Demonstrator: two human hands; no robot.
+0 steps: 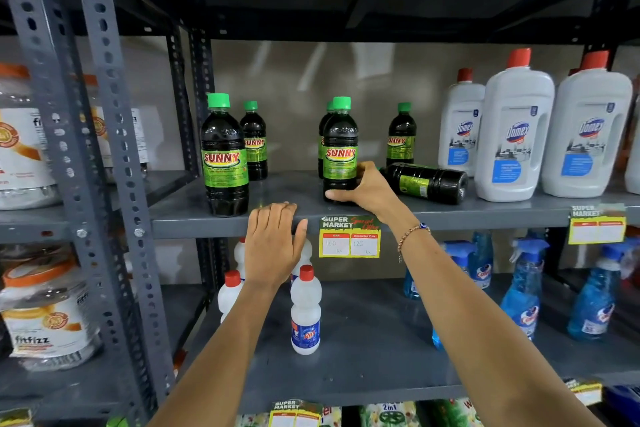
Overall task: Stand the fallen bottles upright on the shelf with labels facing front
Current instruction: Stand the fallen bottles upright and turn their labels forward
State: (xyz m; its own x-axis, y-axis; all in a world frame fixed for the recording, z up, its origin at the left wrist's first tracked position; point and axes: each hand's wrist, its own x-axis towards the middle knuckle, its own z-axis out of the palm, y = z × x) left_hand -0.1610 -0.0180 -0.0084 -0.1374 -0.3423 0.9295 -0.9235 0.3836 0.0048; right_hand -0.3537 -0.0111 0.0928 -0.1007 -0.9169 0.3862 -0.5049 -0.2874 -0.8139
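Note:
Dark Sunny bottles with green caps stand on the grey middle shelf [284, 194]. My right hand [363, 189] grips the base of an upright Sunny bottle [340, 146] near the shelf's front, its label facing me. Just right of that hand, one Sunny bottle [429, 182] lies on its side, cap toward my hand. Another upright bottle [224, 156] stands at front left, with three more behind: one [254, 142], one mostly hidden [323, 135], and one [401, 135]. My left hand [273, 243] rests flat on the shelf's front edge, holding nothing.
Large white Domex bottles [512, 135] fill the shelf's right side. A yellow price tag [349, 237] hangs on the shelf edge. Below stand small white red-capped bottles [305, 312] and blue spray bottles [523, 291]. Plastic jars [45, 315] fill the left rack beyond the grey uprights [104, 114].

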